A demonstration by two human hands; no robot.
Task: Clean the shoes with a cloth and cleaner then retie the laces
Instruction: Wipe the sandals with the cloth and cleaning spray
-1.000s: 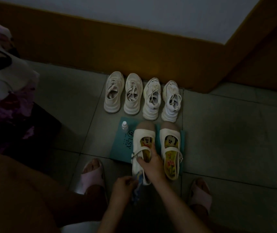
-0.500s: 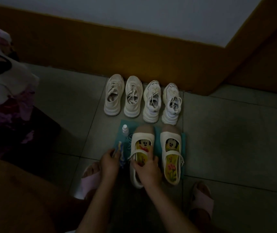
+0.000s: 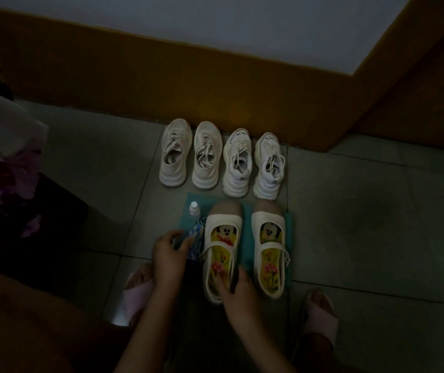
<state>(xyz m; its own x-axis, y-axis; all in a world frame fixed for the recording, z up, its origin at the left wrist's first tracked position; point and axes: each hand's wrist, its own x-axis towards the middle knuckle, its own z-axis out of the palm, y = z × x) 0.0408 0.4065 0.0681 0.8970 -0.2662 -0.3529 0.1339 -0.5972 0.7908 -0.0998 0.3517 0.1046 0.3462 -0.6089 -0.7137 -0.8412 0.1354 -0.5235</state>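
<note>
Two white strap shoes with cartoon insoles stand side by side on a teal mat point(image 3: 288, 238). My right hand point(image 3: 239, 294) grips the heel end of the left strap shoe point(image 3: 222, 224), fingers inside and thumb on its outer wall. The right strap shoe point(image 3: 269, 219) stands untouched. A blue-and-white cloth point(image 3: 196, 239) lies on the mat beside the left shoe. My left hand point(image 3: 168, 254) hovers at it with loosely spread fingers, the thumb touching the cloth. A small clear cleaner bottle point(image 3: 194, 209) stands upright at the mat's far left corner.
Two pairs of white lace-up sneakers point(image 3: 222, 160) are lined up behind the mat, against an orange-brown skirting point(image 3: 215, 84). My feet in pink slippers point(image 3: 320, 316) flank the mat. Dark furniture with floral fabric point(image 3: 2, 146) fills the left side. Grey floor tiles extend to the right.
My left hand carried the cloth from the shoe's heel up to the mat beside the bottle and loosened its hold. My right hand slid from the shoe's strap back to its heel.
</note>
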